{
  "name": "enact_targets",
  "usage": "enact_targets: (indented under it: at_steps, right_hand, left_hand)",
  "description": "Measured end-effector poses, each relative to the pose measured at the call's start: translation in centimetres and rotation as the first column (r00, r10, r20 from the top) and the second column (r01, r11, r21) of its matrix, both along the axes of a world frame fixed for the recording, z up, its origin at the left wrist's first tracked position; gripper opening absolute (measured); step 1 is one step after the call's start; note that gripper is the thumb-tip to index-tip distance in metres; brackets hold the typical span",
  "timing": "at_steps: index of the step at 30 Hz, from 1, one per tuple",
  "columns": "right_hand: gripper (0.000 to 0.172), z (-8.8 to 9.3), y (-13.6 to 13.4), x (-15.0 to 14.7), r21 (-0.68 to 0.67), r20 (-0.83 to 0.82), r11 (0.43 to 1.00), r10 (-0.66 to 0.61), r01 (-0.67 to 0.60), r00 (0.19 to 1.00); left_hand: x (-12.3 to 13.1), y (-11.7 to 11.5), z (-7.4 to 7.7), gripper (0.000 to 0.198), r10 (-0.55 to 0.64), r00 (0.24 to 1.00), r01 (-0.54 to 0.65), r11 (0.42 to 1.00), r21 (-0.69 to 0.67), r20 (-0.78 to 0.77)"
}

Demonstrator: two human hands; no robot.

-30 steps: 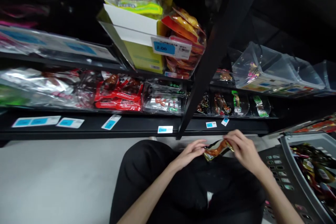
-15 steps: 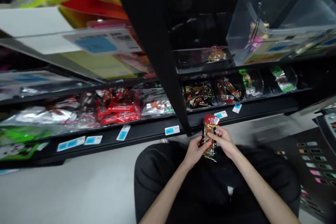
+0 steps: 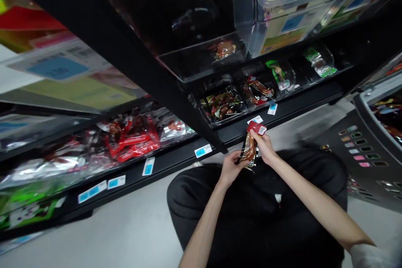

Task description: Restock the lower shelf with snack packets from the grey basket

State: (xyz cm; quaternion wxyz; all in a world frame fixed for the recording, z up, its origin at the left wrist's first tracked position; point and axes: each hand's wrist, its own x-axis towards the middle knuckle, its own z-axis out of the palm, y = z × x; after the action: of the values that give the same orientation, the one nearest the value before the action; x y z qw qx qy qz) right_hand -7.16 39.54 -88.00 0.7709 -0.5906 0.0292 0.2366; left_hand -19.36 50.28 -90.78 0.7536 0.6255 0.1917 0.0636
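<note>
Both hands hold one snack packet (image 3: 250, 147), a clear sleeve with a brown sausage-like piece inside and a red top. My left hand (image 3: 230, 167) pinches its lower end. My right hand (image 3: 264, 147) grips its upper part near the red top. The packet stands roughly upright just in front of the bottom shelf's black edge (image 3: 238, 132), below clear trays (image 3: 223, 104) of similar packets. My knees in dark trousers (image 3: 251, 209) are right under the hands.
A grey plastic basket (image 3: 370, 134) filled with packets stands at the right. A black shelf upright (image 3: 150, 79) slants across the middle. Red and silver packets (image 3: 132, 138) fill the lower left shelf. Blue price tags line the shelf edge. Pale floor lies at lower left.
The packet has been turned from lying sideways to upright and lifted toward the shelf edge. My view has swung closer to the shelves and tilted, and the basket is back in sight.
</note>
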Motion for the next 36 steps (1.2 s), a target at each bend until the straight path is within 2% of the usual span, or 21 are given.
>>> enact_targets:
  at_steps: [4,9,16,21,25,30,33,36]
  right_hand:
    - [0.038,-0.1,-0.3,0.3,-0.020,0.034,0.996,-0.090,0.091,0.995]
    - [0.037,0.1,-0.5,0.3,-0.012,0.032,0.996,-0.088,0.089,0.996]
    - [0.040,0.3,-0.6,0.5,-0.010,0.024,0.994,-0.104,0.105,0.994]
    - [0.039,0.0,-0.6,1.0,-0.011,0.029,0.989,-0.146,0.147,0.989]
    - [0.040,-0.2,-0.7,1.4,-0.037,0.007,0.980,-0.196,0.196,0.981]
    - [0.056,-0.9,-0.8,1.7,-0.043,0.010,0.968,-0.247,0.247,0.969]
    - [0.063,-1.2,-0.9,1.8,-0.096,0.072,0.971,-0.211,0.218,0.975]
    - [0.050,-1.3,-1.1,1.6,-0.220,0.237,0.964,-0.097,0.151,0.967]
  left_hand:
    - [-0.1,0.1,-0.4,0.039,0.014,0.999,-0.013,1.000,0.023,-0.030]
    - [-0.1,0.1,-0.6,0.042,0.034,0.997,-0.030,0.998,0.057,-0.068]
    - [0.0,-0.1,-0.4,0.052,0.018,1.000,-0.017,0.999,0.036,-0.015]
    - [-0.2,-0.3,0.3,0.060,0.016,0.991,-0.024,0.998,0.061,0.135]
    - [-0.4,-0.3,1.0,0.063,-0.081,0.971,0.055,0.992,0.118,0.227]
    - [-0.5,-0.1,1.4,0.049,-0.171,0.946,0.103,0.964,0.246,0.277]
    - [-0.4,0.0,1.4,0.030,-0.102,0.950,0.028,0.969,0.244,0.294]
    - [-0.2,0.2,1.3,0.018,-0.001,0.952,-0.072,0.971,0.227,0.307]
